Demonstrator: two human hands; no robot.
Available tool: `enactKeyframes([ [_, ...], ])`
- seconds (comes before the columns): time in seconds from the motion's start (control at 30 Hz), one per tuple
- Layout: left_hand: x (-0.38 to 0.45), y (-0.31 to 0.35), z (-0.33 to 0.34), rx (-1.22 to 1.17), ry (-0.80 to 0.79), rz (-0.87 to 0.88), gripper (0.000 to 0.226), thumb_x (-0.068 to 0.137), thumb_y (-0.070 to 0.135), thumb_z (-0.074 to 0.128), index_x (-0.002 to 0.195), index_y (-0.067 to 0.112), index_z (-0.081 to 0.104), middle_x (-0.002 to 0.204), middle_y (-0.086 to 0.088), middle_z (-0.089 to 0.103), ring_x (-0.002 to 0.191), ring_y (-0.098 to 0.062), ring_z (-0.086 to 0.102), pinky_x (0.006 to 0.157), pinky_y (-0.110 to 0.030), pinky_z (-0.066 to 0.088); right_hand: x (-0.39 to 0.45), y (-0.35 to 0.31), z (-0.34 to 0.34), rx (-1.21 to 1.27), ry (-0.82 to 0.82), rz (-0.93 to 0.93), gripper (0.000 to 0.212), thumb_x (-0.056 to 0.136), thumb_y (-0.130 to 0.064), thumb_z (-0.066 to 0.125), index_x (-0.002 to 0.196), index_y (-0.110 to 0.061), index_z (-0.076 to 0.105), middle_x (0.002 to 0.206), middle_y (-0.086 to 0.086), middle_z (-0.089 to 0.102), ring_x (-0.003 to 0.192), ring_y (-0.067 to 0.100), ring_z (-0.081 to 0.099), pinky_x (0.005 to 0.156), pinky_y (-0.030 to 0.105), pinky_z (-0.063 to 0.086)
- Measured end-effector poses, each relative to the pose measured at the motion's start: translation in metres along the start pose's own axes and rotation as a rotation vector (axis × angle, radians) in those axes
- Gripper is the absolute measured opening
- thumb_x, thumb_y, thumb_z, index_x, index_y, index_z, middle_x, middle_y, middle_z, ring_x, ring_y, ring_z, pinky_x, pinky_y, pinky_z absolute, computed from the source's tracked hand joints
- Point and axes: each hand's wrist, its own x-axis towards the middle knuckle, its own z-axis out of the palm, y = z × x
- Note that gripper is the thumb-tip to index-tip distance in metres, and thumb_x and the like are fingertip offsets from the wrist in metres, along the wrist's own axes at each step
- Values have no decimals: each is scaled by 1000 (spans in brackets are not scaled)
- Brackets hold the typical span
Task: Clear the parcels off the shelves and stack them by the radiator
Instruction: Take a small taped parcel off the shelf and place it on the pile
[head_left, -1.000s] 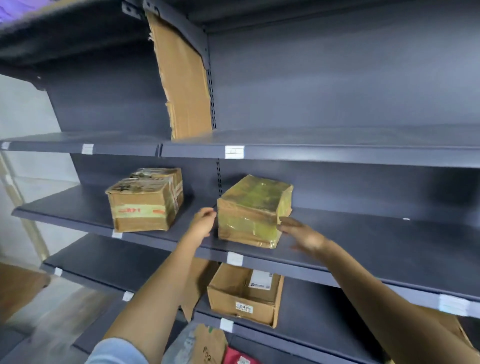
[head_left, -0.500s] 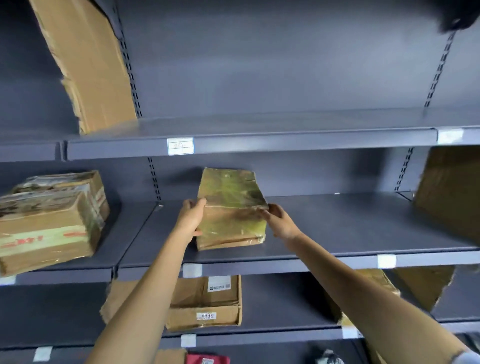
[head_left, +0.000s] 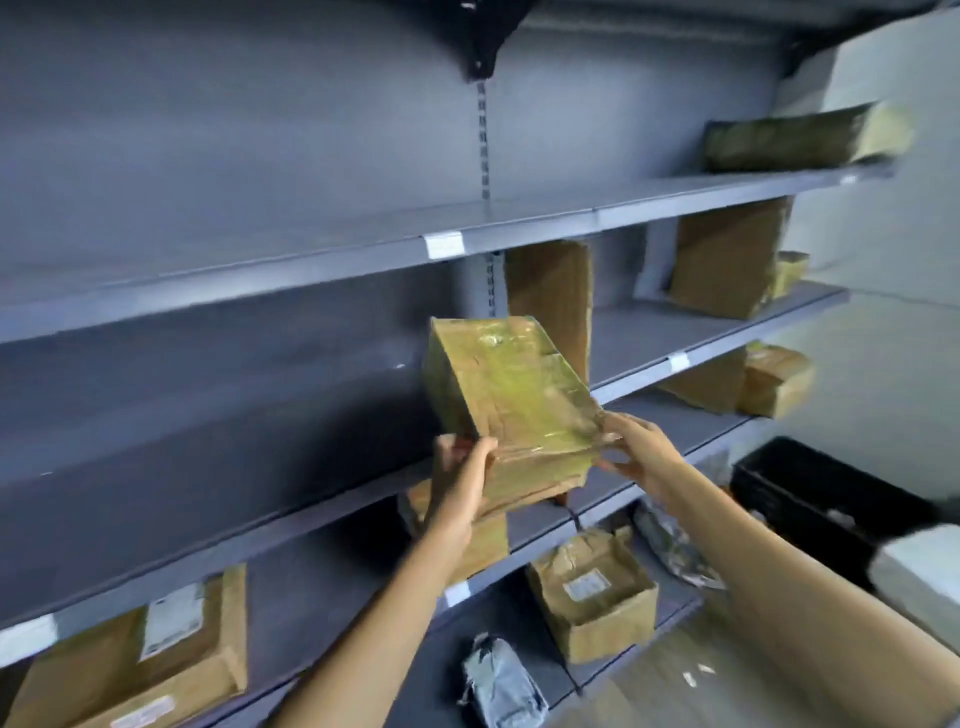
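Two hands hold one tape-wrapped parcel (head_left: 511, 395) in front of the grey shelving (head_left: 311, 260), clear of the shelf boards and tilted with its far end raised. Head view: the left hand (head_left: 460, 480) grips the near left corner, fingers curled round the edge; the right hand (head_left: 636, 452) clasps the near right corner, thumb on top and fingers beneath. A brown box (head_left: 550, 306) stands upright on the shelf behind the parcel. At far right, a long dark package (head_left: 800, 137) lies on the upper shelf, and cardboard boxes (head_left: 727, 260) sit on the shelf below it. On the lower shelves lie a labelled flat box (head_left: 156, 654) at left, an opened box (head_left: 597, 592) at centre, and a grey mailer bag (head_left: 501, 686) lowest of all. A black crate (head_left: 810, 493) sits at right.
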Motion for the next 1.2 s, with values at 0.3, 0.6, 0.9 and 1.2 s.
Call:
enactKeyframes([
  [0.3, -147, -79, 304, 12, -606, -6, 20, 88, 15, 60, 94, 10, 42, 81, 5, 49, 75, -9, 49, 64, -9, 38, -105, 18, -364, 23, 508, 36, 13, 92, -7, 47, 88, -15, 57, 79, -2, 57, 70, 11, 56, 77, 34, 53],
  [0.6, -201, -116, 500, 227, -1092, -169, 17, 90, 28, 55, 81, 15, 51, 84, 0, 52, 91, -18, 48, 79, -34, 40, -230, 59, -531, 223, 870, 168, 13, 91, -7, 52, 81, -15, 55, 85, 3, 53, 73, 18, 55, 56, 35, 59],
  [0.9, -220, -178, 671, 482, -1436, -478, 33, 95, 30, 49, 122, 9, 48, 115, -9, 54, 107, -28, 54, 73, -46, 53, -222, 82, -663, 237, 999, 454, 10, 86, -16, 65, 89, -10, 58, 95, 8, 54, 80, 22, 58, 61, 42, 58],
  [1.2, -206, -211, 837, 882, -1652, -412, 32, 98, 23, 44, 127, 10, 47, 125, -7, 52, 119, -23, 50, 99, -51, 42, -183, 127, -770, 227, 1306, 638, 8, 84, -8, 60, 82, -8, 52, 85, 8, 53, 72, 19, 56, 57, 39, 57],
])
